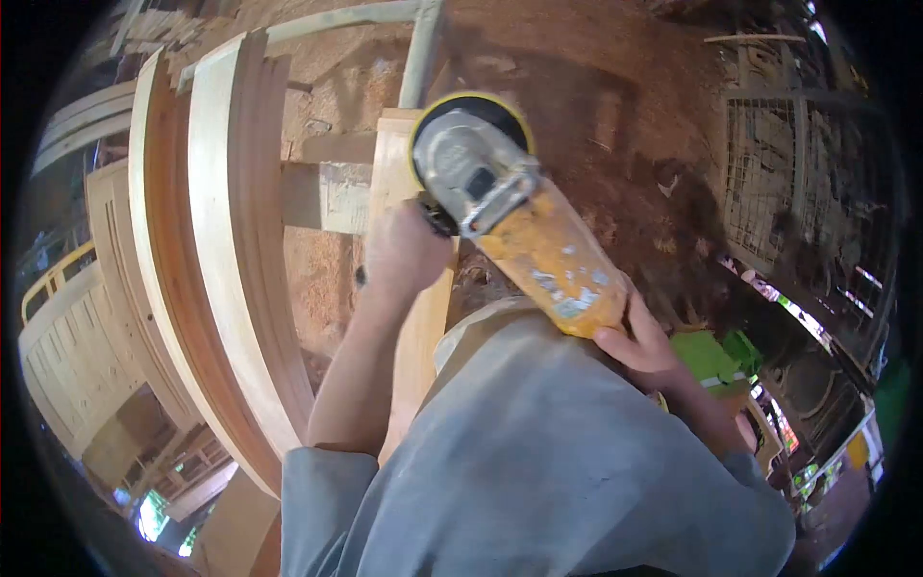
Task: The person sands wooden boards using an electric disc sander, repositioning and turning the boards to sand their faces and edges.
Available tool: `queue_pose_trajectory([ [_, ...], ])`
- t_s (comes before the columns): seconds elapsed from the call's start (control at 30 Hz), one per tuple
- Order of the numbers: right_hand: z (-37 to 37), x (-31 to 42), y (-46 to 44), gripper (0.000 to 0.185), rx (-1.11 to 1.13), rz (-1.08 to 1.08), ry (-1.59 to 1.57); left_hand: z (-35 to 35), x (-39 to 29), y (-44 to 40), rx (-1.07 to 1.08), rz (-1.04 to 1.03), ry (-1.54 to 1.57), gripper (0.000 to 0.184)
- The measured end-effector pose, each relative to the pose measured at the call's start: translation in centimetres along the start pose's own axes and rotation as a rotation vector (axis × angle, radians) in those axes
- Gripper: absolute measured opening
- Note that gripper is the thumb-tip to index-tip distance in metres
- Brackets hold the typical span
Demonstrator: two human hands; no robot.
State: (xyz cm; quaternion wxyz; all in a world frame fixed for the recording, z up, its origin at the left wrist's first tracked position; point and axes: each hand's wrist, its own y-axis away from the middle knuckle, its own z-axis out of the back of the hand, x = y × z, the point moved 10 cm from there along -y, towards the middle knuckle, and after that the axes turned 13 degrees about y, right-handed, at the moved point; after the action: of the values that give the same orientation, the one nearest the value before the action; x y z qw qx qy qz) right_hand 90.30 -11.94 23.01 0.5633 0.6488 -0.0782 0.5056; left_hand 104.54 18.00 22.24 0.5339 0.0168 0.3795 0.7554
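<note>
A yellow power sander (pixel 553 255) with a grey metal head and a round, yellow-edged disc lies slantwise across the middle of the view. My left hand (pixel 409 245) is closed round the black side handle near its head. At the rear end of the yellow body, my right hand (pixel 639 337) grips the casing, its thumb and fingers partly showing. Beneath the disc and my left forearm runs a pale wooden board (pixel 392 159). The disc overlaps the board's far end; whether they touch cannot be told.
Long planks (pixel 226 202) stand side by side at the left, with a panelled wooden piece (pixel 82 337) beyond them. A pale support beam (pixel 332 197) crosses under the board. Reddish, dusty ground (pixel 615 125) lies ahead. A green object (pixel 707 358) is at the right.
</note>
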Motion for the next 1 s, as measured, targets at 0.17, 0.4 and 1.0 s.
queue_pose_trajectory([
  [0.17,0.4,-1.0,1.5,0.088,-0.033,0.038,-0.229,-1.8,-2.6,1.2,0.029,-0.101,0.099,0.025],
  [0.4,-0.9,-2.2,2.6,0.089,-0.002,0.059,-0.430,-3.3,-1.2,3.9,0.164,-0.040,0.010,0.027],
  [1.0,-1.8,0.3,0.9,0.086,0.135,-0.012,-0.020,-0.8,4.3,5.5,0.056,0.044,0.122,0.020],
])
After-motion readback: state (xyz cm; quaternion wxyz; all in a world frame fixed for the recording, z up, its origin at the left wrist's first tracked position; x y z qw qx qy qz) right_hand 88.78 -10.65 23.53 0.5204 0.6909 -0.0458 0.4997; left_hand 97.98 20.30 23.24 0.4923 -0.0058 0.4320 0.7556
